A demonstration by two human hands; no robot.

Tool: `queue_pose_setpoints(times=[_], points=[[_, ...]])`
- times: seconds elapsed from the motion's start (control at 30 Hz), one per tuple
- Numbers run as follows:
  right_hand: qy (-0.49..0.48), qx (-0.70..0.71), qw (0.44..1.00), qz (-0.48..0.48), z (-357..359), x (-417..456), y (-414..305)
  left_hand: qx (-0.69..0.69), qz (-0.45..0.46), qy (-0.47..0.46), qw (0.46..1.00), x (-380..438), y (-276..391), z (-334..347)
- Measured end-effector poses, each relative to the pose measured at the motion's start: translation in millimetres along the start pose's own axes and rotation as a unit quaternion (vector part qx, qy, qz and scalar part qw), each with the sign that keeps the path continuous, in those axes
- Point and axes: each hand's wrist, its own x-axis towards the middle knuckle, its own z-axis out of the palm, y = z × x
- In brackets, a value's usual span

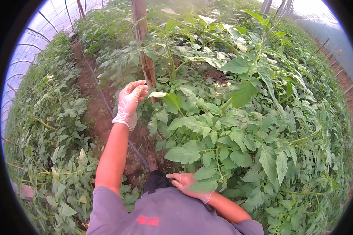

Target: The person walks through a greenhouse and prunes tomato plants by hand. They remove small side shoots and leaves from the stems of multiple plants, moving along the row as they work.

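My left hand (131, 98), in a thin clear glove, is raised beside a bamboo pole (145, 63). Its fingertips are pinched together, and no object shows between them. Just right of those fingers hangs a pale-edged tomato leaf (172, 102). My right hand (186, 182), gloved the same way, is low in front of my shirt. Leaves of a tomato plant (188, 152) partly cover it, so whether it grips anything is hidden. Small yellow flowers (222, 85) grow on a stem of this plant.
Dense tomato plants (58, 117) line the left side, with more rows (306, 117) to the right. A soil path (97, 108) carries a dark irrigation hose (104, 100) past my shoe (153, 164). Curved greenhouse ribs (38, 33) and plastic film (335, 44) rise at the sides.
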Motion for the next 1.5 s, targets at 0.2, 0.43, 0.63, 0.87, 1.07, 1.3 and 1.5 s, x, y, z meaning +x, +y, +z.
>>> queue_pose_setpoints(times=[0.2,0.43,0.63,0.87,1.07,1.3,1.5], points=[[0.118,0.107,0.969,-0.191,-21.3,24.0,-69.5,-0.003,0.033,-0.168,0.985,67.7,-26.1,40.3],[0.288,0.277,0.909,-0.122,-63.4,110.1,-157.7,-0.162,-0.029,-0.184,0.969,197.1,-102.1,104.0],[0.664,0.193,0.717,-0.091,-218.7,232.3,-174.2,-0.001,-0.049,-0.32,0.946,181.9,-67.8,120.0],[0.491,-0.019,0.862,0.121,-332.6,256.7,-174.3,-0.424,-0.236,-0.399,0.778,156.7,-169.2,102.2],[0.415,-0.062,0.858,0.295,-327.0,252.8,-169.4,-0.506,-0.42,-0.338,0.673,154.9,-218.9,111.0],[0.34,0.151,0.925,0.074,-314.2,250.7,-150.8,-0.118,0.084,-0.297,0.944,147.0,-114.7,105.8],[0.271,0.275,0.905,-0.18,-331.3,222.9,-163.1,-0.049,0.159,-0.347,0.923,150.1,-173.7,113.8]])
